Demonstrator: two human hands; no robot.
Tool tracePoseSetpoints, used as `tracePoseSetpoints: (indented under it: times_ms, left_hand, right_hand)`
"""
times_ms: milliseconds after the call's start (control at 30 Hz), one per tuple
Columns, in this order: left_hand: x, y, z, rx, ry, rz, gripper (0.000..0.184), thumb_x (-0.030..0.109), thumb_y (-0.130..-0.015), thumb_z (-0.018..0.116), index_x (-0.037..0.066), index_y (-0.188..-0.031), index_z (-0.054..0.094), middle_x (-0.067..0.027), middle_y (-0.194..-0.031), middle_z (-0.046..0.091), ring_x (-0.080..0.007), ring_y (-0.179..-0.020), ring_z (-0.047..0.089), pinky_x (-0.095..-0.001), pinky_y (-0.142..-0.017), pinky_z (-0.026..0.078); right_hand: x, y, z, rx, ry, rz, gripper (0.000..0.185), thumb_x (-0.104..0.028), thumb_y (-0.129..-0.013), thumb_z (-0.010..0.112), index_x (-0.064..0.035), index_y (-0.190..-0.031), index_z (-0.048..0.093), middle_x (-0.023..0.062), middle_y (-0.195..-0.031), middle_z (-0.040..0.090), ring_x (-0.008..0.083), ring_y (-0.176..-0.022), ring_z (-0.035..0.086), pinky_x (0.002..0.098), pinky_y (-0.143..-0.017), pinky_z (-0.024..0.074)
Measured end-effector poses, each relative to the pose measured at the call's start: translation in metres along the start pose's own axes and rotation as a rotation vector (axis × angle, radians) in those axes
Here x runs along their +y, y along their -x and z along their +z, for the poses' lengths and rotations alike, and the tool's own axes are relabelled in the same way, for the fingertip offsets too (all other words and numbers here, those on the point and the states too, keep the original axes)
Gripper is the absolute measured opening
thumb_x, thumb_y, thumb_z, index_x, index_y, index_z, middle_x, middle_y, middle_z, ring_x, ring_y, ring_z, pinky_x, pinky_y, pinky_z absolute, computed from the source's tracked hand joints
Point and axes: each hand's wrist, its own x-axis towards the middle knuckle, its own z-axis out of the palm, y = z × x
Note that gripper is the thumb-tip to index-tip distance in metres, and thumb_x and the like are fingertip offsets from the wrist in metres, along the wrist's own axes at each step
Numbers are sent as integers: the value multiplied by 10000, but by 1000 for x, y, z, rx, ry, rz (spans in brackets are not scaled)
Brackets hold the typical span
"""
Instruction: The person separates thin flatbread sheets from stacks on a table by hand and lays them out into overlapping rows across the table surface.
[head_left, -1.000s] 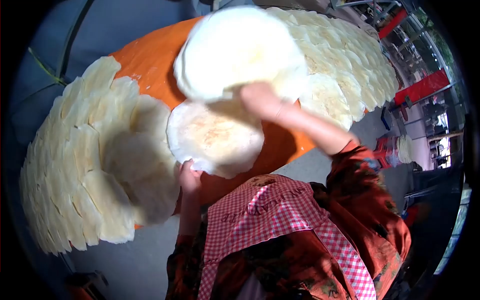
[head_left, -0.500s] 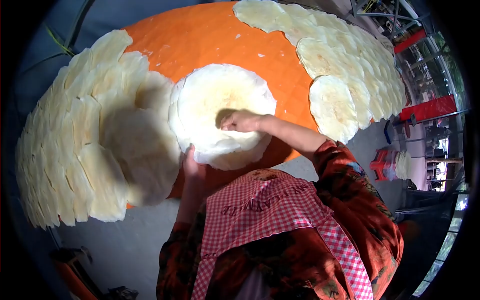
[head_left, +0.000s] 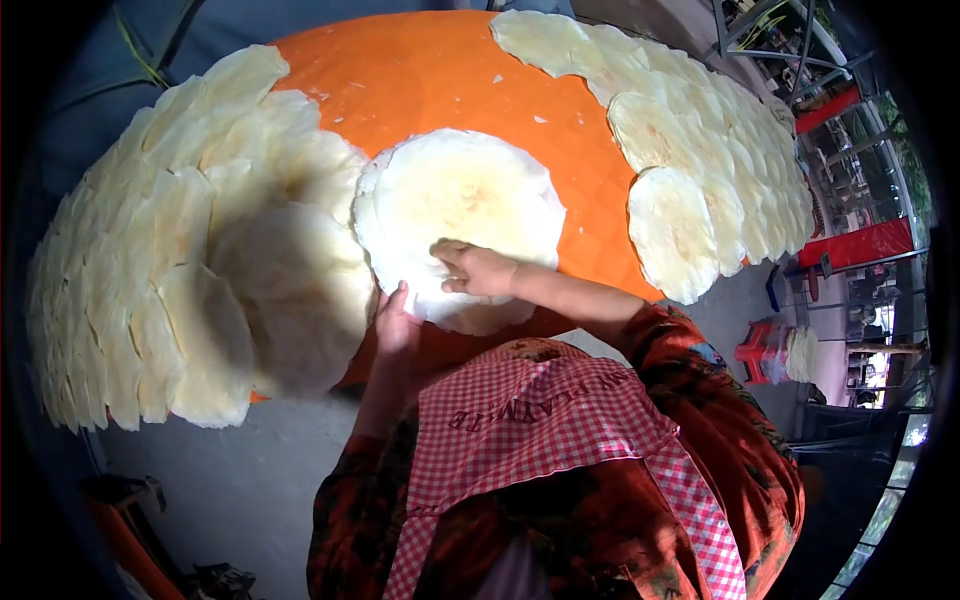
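A stack of thin, round, pale flatbreads (head_left: 470,185) lies on the orange table covering, its edges uneven and its top browned in the middle. My right hand (head_left: 478,270) rests over the near part of the top sheet, fingers apart and slightly bent. At the near left edge of the stack, my left hand (head_left: 397,325) grips the rim with one digit showing on top; the other fingers are mostly hidden. To the left, overlapping flatbreads (head_left: 180,270) reach close to the stack, partly in shadow.
The orange covering (head_left: 400,65) holds a few pale crumbs. Overlapping flatbreads (head_left: 690,150) also cover its right end. A red stool (head_left: 765,352) stands on the grey floor at right, beside a pale round stack (head_left: 802,353). Metal frame bars (head_left: 790,60) rise at the far right.
My right hand's fingers have gone from bunched together to apart, and the hand lies nearer the stack's near edge. My left hand stays at the rim. The view has shifted slightly.
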Motion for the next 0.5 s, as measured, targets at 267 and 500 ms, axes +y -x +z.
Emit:
tracePoseSetpoints:
  times_ms: [267,500]
  left_hand:
    - [0,0,4,3,-3,23,432,110,-971,437,25,-1382,335,-137,-1336,450,-273,-1220,462,-426,-1007,405]
    - [-8,-2,-3,106,-36,-7,342,115,-973,451,39,-1305,411,-97,-1153,553,-194,-1021,570,-339,-868,494]
  right_hand:
    - [-14,-26,-9,391,159,-141,174,-22,-772,614,21,-927,678,175,-915,672,251,-775,656,339,-628,572]
    - [-43,-37,7,103,156,50,470,-336,-837,593,16,-1149,567,197,-1087,615,306,-925,632,401,-787,517]
